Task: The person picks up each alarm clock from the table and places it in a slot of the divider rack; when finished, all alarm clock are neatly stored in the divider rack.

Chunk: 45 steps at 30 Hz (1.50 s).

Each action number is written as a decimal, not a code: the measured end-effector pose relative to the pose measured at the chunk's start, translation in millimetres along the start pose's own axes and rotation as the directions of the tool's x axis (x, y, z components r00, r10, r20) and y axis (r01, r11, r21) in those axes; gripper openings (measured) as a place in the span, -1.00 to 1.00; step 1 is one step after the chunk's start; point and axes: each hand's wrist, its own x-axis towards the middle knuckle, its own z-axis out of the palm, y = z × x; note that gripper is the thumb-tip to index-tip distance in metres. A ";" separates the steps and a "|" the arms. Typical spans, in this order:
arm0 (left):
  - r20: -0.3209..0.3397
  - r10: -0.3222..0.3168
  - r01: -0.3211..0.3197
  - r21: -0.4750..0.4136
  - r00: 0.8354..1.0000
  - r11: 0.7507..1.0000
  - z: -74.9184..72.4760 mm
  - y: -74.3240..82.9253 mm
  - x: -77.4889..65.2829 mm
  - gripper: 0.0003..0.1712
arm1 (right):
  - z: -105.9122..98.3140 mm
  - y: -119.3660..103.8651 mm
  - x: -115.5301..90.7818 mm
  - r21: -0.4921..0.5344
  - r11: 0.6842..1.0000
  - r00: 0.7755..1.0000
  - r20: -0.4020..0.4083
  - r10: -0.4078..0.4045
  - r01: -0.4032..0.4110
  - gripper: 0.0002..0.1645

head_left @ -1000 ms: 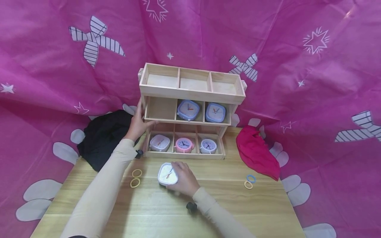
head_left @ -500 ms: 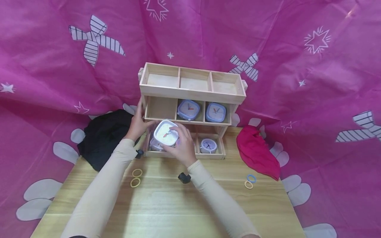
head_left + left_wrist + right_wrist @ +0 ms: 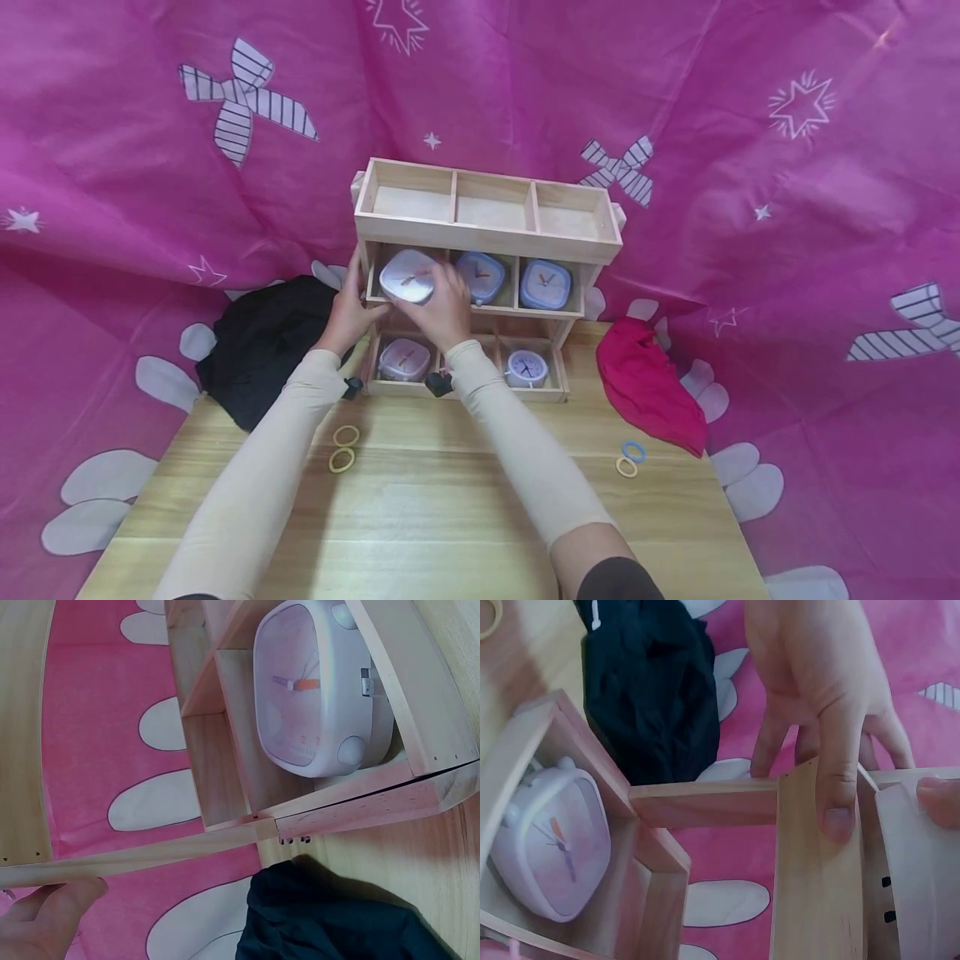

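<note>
My right hand [image 3: 444,310] holds a white square alarm clock [image 3: 401,273] by its right side, inside the left compartment of the middle tier of a wooden shelf [image 3: 487,237]. In the right wrist view, only part of the white clock [image 3: 922,877] and one fingertip show at the right edge. My left hand [image 3: 348,315] grips the shelf's left side, its thumb over the middle tier's front board in the right wrist view. Two blue alarm clocks [image 3: 545,284] fill the other middle compartments. Below sit a pale square clock [image 3: 404,360] and a round white one [image 3: 527,368]; my right arm mostly hides a pink clock.
The top tier [image 3: 491,204] has three compartments. A black cloth [image 3: 262,350] lies left of the shelf and a red cloth [image 3: 648,383] right. Yellow rings [image 3: 342,459] lie at front left, and a blue ring [image 3: 633,452] with another yellow one at right. A pink curtain hangs behind.
My right hand has lifted the white alarm clock off the table, carried it up past the bottom tier and into the middle tier's left compartment. My left hand has stayed on the shelf.
</note>
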 end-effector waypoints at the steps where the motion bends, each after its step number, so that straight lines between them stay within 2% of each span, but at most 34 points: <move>1: -0.001 0.002 -0.002 0.004 1.000 1.000 0.7 -0.2 0.0 0.46 | 1.6 0.1 3.6 -0.037 0.999 1.000 0.007 -0.005 0.005 -0.28; 7: 0.005 0.010 -0.010 0.011 1.000 1.000 5.3 1.5 -1.4 0.48 | 5.7 5.4 19.6 -0.262 0.964 0.999 0.035 -0.029 0.037 -0.32; 10: 0.006 0.011 -0.011 0.010 1.000 1.000 6.3 2.6 -2.0 0.50 | 5.9 8.1 23.6 -0.307 0.950 0.998 0.058 -0.035 0.051 -0.33; 15: 0.010 0.017 -0.017 -0.008 1.000 1.000 8.2 2.8 -1.2 0.50 | 8.8 11.6 24.9 -0.327 0.941 0.995 0.078 -0.062 0.084 -0.39; 19: 0.014 0.012 -0.012 -0.016 1.000 1.000 9.5 3.4 -1.4 0.50 | 10.1 13.1 24.3 -0.308 0.947 0.994 0.085 -0.074 0.097 -0.45; 27: 0.017 0.015 -0.015 -0.007 1.000 1.000 8.7 1.7 -0.9 0.49 | 12.1 17.4 24.3 -0.270 0.960 0.989 0.145 -0.030 0.069 -0.67; 32: 0.004 0.007 -0.007 0.018 1.000 1.000 7.2 1.1 -2.4 0.49 | 11.1 18.8 19.1 -0.233 0.969 0.991 0.123 -0.056 0.083 -0.68; 39: -0.059 0.023 -0.020 0.043 0.998 0.999 7.6 2.9 -8.0 0.44 | -11.7 21.7 -13.7 -0.079 0.992 0.995 0.012 -0.096 0.097 -0.64; 45: -0.105 0.038 -0.020 0.172 0.994 0.985 5.8 5.6 -21.4 0.23 | -37.3 39.2 -55.4 0.053 0.994 0.994 -0.039 -0.098 0.100 -0.66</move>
